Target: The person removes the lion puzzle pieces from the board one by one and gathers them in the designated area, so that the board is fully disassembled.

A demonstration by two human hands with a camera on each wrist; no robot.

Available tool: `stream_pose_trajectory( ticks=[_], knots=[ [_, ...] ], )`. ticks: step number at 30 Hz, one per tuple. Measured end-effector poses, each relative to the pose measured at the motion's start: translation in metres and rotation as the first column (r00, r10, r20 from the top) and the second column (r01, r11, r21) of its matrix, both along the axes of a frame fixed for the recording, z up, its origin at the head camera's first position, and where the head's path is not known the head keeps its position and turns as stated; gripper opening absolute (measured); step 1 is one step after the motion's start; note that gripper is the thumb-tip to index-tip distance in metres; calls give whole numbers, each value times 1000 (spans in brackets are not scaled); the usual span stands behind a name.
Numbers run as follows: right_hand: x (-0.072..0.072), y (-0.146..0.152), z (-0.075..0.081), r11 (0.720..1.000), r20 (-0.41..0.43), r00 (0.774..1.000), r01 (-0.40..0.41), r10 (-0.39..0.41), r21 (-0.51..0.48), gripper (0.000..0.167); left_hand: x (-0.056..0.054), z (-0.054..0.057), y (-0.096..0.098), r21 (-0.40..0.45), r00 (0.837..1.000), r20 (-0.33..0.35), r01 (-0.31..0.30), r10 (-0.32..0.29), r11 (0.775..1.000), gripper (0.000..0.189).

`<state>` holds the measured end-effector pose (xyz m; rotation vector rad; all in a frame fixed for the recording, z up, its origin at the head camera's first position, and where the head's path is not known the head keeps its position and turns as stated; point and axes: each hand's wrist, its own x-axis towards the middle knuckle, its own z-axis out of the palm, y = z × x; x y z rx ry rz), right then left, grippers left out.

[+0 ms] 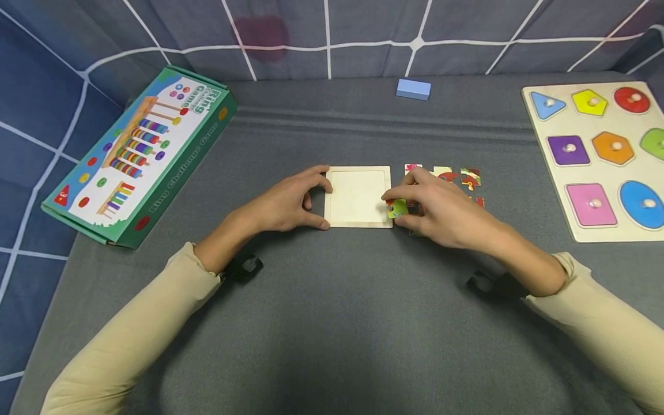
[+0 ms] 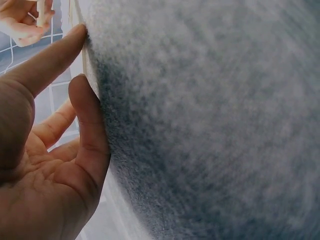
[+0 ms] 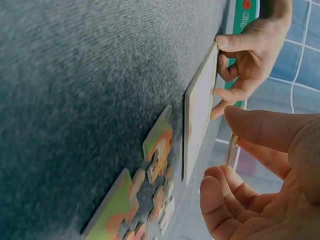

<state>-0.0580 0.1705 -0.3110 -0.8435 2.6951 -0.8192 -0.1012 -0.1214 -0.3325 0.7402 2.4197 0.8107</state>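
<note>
A pale wooden puzzle tray (image 1: pixel 358 226) with a raised rim lies flat on the grey cloth. My left hand (image 1: pixel 287 202) is at its left side, thumb and fingertips spread along that edge and touching it. Over the tray's right edge, my right hand (image 1: pixel 441 207) pinches a green jigsaw piece (image 1: pixel 397 208) between thumb and fingers. In the right wrist view the held piece (image 3: pixel 231 148) appears edge-on, raised above the cloth. Several more colourful jigsaw pieces (image 1: pixel 471 177) lie to the tray's right, some hidden under the right hand.
A green ring game box (image 1: pixel 150 155) stands at the left. At the right lies a wooden shape board (image 1: pixel 557 173) with knobbed coloured shapes. A small blue block (image 1: pixel 413 89) is at the back, near the tiled-pattern cloth backdrop (image 1: pixel 290 63).
</note>
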Motion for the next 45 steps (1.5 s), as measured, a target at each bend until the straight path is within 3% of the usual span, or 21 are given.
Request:
stream_pose_trajectory(
  ticks=[8, 25, 41, 45],
  knots=[
    [7, 14, 2, 999, 16, 999, 49, -49, 8, 36, 0, 1, 0, -1, 1000, -4, -1, 1, 1000, 57],
    [26, 59, -2, 997, -100, 993, 69, -65, 33, 46, 1, 0, 0, -8, 1000, 4, -5, 5, 1000, 58],
    [41, 100, -13, 985, -76, 986, 156, -151, 69, 47, 1, 0, 0, -4, 1000, -4, 4, -4, 1000, 57],
    [43, 106, -16, 986, -82, 987, 143, -136, 91, 47, 1, 0, 0, -6, 1000, -4, 1, -1, 1000, 57]
  ],
)
